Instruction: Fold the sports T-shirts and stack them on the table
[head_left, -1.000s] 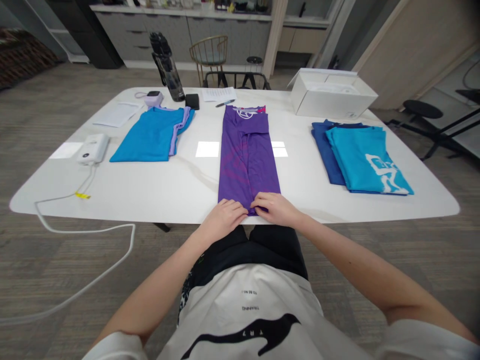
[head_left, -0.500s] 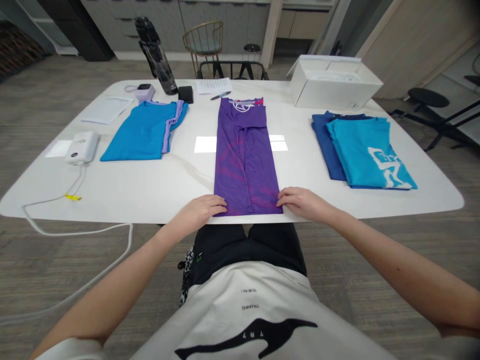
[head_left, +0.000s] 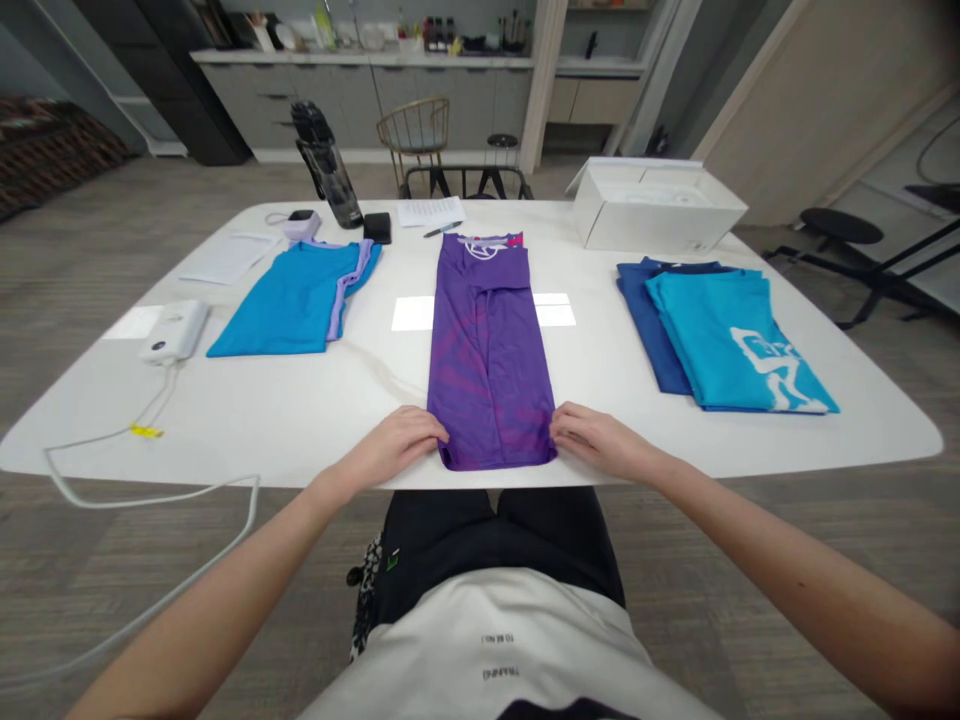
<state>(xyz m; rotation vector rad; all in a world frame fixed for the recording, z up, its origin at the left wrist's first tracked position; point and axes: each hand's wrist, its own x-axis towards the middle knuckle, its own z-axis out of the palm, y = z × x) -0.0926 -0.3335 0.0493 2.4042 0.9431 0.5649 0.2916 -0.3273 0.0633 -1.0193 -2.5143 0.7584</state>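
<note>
On the tabletop [head_left: 337,400], holding the purple shirt [head_left: 495,370] by its near corners, with left hand [head_left: 397,443] and right hand [head_left: 602,442] pinched closed. Behind, can see open white box [head_left: 652,218], with insides unclear.

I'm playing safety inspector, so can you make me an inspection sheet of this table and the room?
Surface: glossy white table, with bright reflections.
Job's things: long, folded purple cloth garment with pinkish patterns, lying lengthwise.
Clutter: tall dark see-through bottle; open white cardboard box; bright-blue cloth shirt left; teal cloth garment with white print, right.
Hands: bare left hand and bare right hand each pinch a near corner of the purple garment.
Cables: thin white cable runs from a boxy white plastic device over the table edge.
Surroundings: gold-coloured metal chair, grey cabinets.
</note>
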